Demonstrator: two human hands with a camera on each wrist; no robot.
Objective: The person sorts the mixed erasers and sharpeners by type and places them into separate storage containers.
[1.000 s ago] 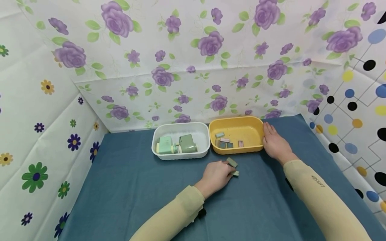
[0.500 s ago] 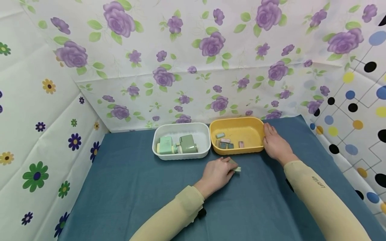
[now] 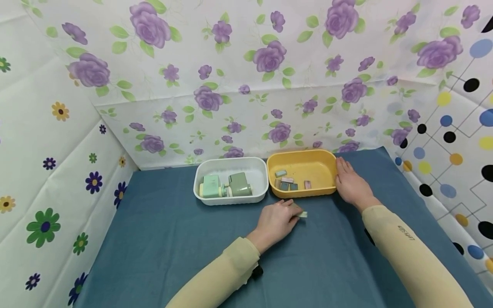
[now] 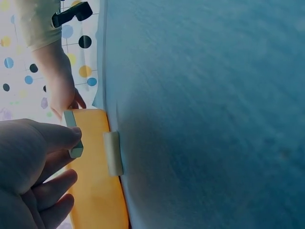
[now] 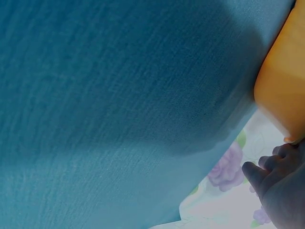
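My left hand (image 3: pixel 274 223) is over the cloth in front of the yellow bin (image 3: pixel 304 194). Between thumb and forefinger it pinches a small pale green rectangular block (image 4: pixel 73 133), whose end sticks out past the fingers in the head view. An olive-beige block (image 4: pixel 113 153) lies by the bin's front wall; in the head view the fingers partly cover it. My right hand (image 3: pixel 352 182) rests with straight fingers against the outside of the yellow bin's right end. Inside that bin lie several small blocks (image 3: pixel 284 186), grey-blue, pink and green.
A white bin (image 3: pixel 231 199) touches the yellow one on its left. It holds a mint green boxy device (image 3: pixel 211 186) and a darker green one (image 3: pixel 239 184). Blue cloth (image 3: pixel 185 248) covers the table, with patterned sheets (image 3: pixel 239 119) around its back and sides.
My left hand has shifted slightly with the pale green block, bringing it up closer to the olive-beige block, which the fingers now partly cover. The right hand stays against the bin.
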